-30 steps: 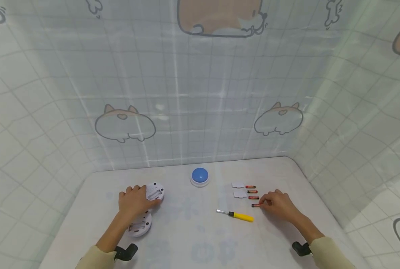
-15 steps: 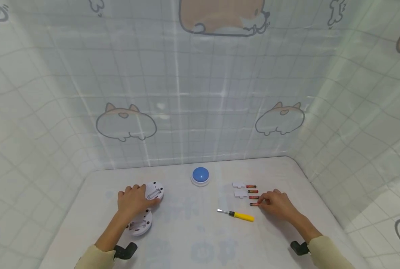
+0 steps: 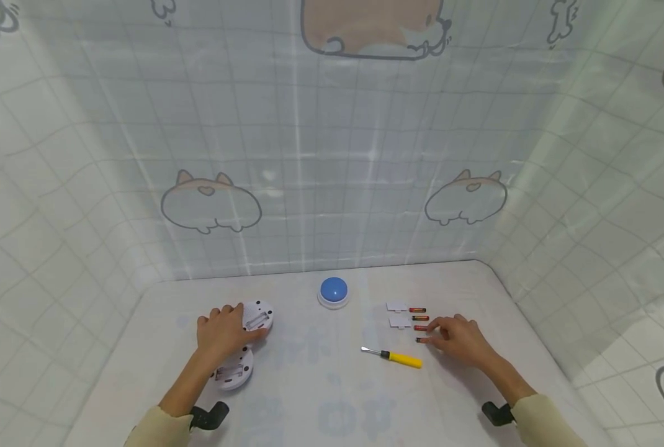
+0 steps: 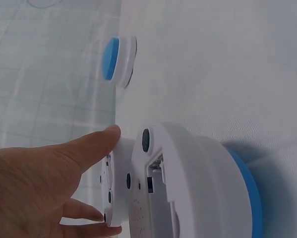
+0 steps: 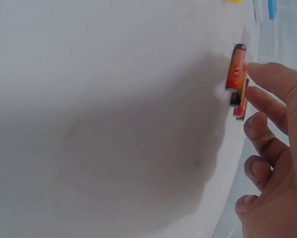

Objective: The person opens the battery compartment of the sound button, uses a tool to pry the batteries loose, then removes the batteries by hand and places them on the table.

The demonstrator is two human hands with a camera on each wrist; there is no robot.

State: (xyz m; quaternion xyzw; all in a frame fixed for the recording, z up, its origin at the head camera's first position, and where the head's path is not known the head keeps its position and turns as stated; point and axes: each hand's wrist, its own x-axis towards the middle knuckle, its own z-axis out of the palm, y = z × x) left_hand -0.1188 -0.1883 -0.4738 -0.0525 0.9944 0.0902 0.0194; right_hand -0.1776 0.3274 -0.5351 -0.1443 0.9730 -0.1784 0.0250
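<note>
My left hand (image 3: 220,335) spans the farther of two round white devices, the far push-button base (image 3: 257,316), thumb at one edge and fingers at the other. It lies underside up with its battery slot bare. Nearer me, the second upturned push-button base (image 3: 235,370) also shows a bare slot; its blue side shows beneath in the left wrist view. My right hand (image 3: 462,339) is beside a column of red-black batteries, thumb and forefinger parted. Its fingertips are by the nearest battery (image 3: 421,339) and the one behind it (image 3: 419,328). Nothing is pinched between them.
An upright blue-topped push button (image 3: 333,292) stands at the back middle. Two white battery covers (image 3: 399,323) lie left of the batteries. A yellow-handled screwdriver (image 3: 403,359) lies in front of them. A patterned curtain (image 3: 332,155) rises behind the table.
My right hand had the nearest battery at its fingertips and slid it slightly left and back; now the fingers have parted from it. The left hand stays on the far base.
</note>
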